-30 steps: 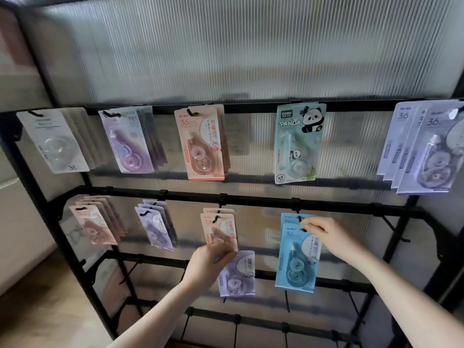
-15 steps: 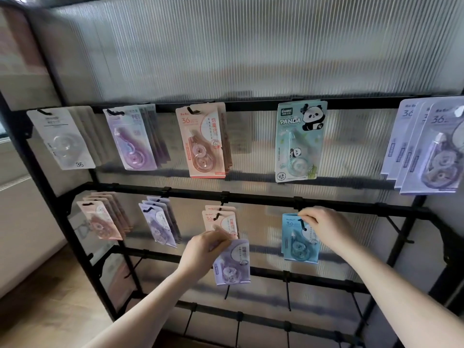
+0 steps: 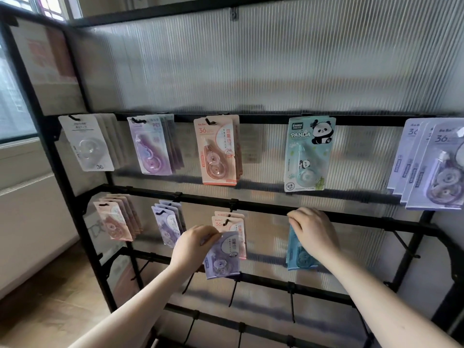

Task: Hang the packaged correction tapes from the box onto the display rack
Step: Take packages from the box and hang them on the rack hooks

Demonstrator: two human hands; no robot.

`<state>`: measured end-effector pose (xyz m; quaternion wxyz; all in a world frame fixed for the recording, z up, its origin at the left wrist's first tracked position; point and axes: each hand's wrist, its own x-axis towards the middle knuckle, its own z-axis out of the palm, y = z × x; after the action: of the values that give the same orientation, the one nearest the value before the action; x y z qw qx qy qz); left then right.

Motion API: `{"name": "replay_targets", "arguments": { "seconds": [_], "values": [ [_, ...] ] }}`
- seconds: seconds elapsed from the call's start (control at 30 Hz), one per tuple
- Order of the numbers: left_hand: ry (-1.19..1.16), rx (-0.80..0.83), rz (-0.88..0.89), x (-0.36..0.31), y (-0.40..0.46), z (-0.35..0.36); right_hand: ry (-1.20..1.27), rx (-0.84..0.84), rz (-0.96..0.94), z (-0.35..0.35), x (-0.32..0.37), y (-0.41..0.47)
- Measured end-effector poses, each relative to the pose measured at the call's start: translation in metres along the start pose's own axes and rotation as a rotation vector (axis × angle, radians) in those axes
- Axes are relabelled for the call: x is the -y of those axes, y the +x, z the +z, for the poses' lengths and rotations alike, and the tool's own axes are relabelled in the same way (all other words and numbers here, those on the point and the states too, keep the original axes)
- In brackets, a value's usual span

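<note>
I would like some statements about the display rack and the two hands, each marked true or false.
1. The left hand holds a purple correction tape pack. True.
2. The panda pack hangs on the lower rail. False: it hangs on the upper rail.
3. The right hand is at the top of a blue pack. True.
4. The peach pack on the upper rail hangs to the right of the panda pack. False: it hangs to its left.

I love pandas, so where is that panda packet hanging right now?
The panda packet hangs on the top rail, right of centre, between the peach packets and the lilac packets, above the right hand.
</note>
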<state>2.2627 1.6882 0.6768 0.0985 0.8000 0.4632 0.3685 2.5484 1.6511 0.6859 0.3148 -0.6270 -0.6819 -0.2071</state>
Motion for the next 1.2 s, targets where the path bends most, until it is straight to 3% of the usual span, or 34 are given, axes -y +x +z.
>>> {"name": "replay_targets", "arguments": {
  "seconds": [0.37, 0.63, 0.9, 1.2],
  "values": [
    [-0.044, -0.032, -0.003, 0.062, -0.006, -0.051, 0.007, 0.112, -0.020, 0.050, 0.087, 0.022],
    [-0.122, 0.048, -0.006, 0.129, 0.016, -0.082, -0.046, 0.005, -0.021, 0.079, 0.144, 0.044],
    [-0.219, 0.057, 0.052, 0.172, 0.045, -0.083, -0.110, -0.066, 0.024, 0.096, 0.171, 0.046],
    [-0.301, 0.014, 0.116, 0.189, 0.061, -0.072, -0.176, -0.003, 0.076, 0.106, 0.173, 0.045]
  ]
}}
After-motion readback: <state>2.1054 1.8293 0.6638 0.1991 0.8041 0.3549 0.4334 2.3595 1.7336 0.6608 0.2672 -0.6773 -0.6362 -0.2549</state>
